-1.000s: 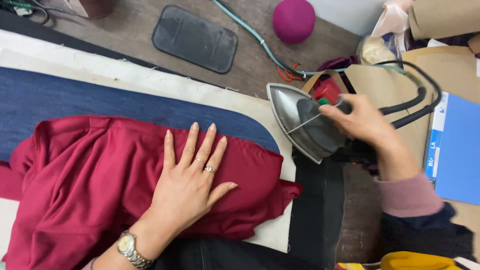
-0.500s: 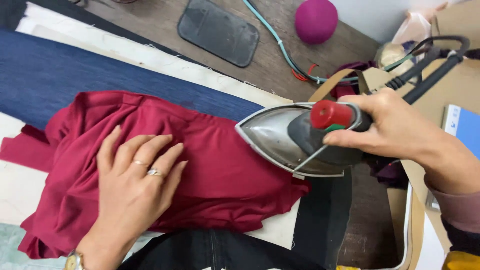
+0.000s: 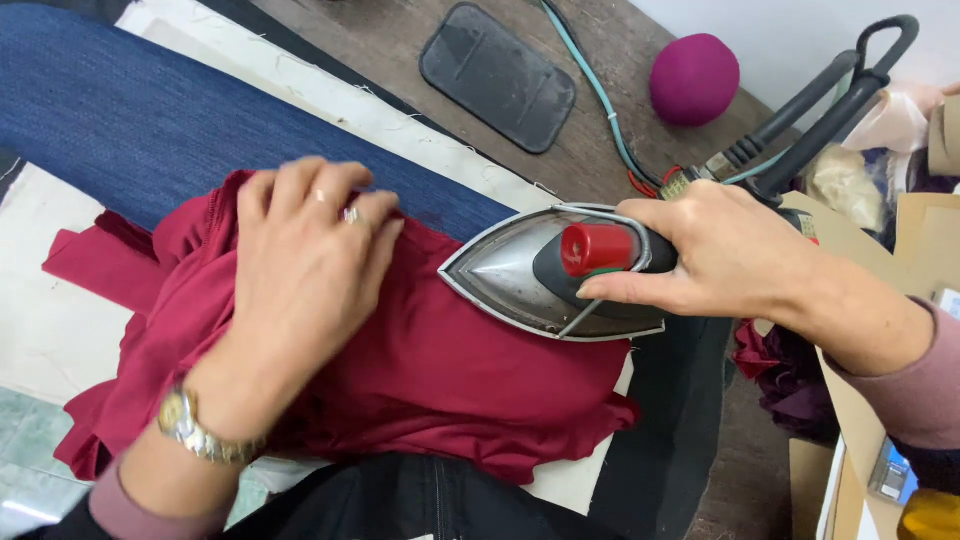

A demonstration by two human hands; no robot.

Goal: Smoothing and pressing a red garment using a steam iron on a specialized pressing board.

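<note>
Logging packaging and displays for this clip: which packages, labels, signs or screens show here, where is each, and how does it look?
Cardboard box: right edge, behind the right hand; tan, flat-sided.
Cardboard roll: top right corner; brown, only its end shows.
Small device: bottom right; grey, with a pale face that may be a screen, too small to tell.
No signs or clear labels show.

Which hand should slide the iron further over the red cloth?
Probably the right hand: it grips the iron, whose tip lies on the red cloth. The left hand lies on the cloth, pinning it.
</note>
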